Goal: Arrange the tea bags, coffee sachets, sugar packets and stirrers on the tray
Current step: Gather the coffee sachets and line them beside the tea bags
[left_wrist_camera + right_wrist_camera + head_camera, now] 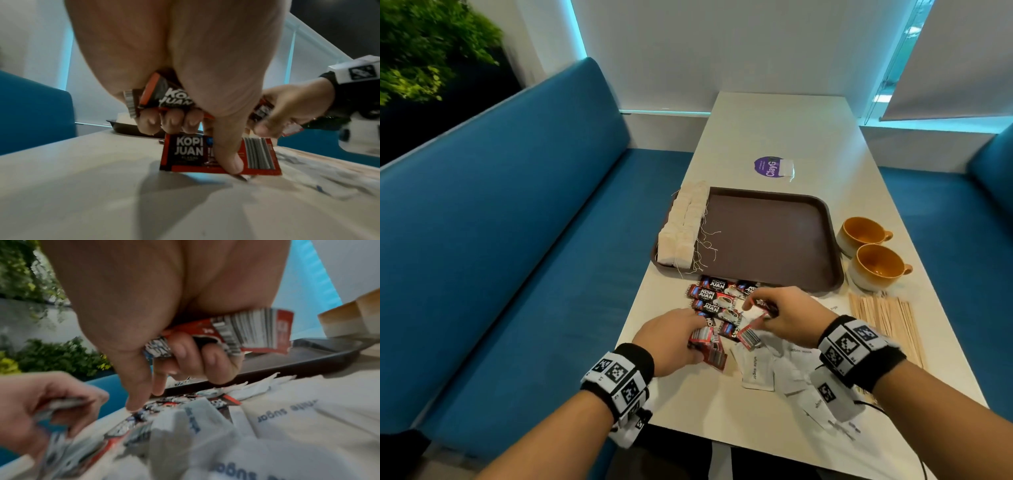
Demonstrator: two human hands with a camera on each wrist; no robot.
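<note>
A brown tray (767, 240) lies mid-table with two rows of tea bags (681, 229) along its left side. Red-and-black coffee sachets (714, 298) lie scattered just in front of it. My left hand (674, 337) grips a bundle of coffee sachets (164, 99) while its thumb presses another sachet (185, 152) on the table. My right hand (780, 313) holds several coffee sachets (236, 332) in curled fingers, its thumb and forefinger reaching down to the pile. White sugar packets (756, 368) lie near my right wrist. Wooden stirrers (887, 318) lie to the right.
Two orange cups (873, 253) stand right of the tray. A lone tea bag (786, 168) lies on a purple sticker (768, 167) behind the tray. Blue bench seats (517, 240) flank the white table (784, 126); its near edge is close under my wrists.
</note>
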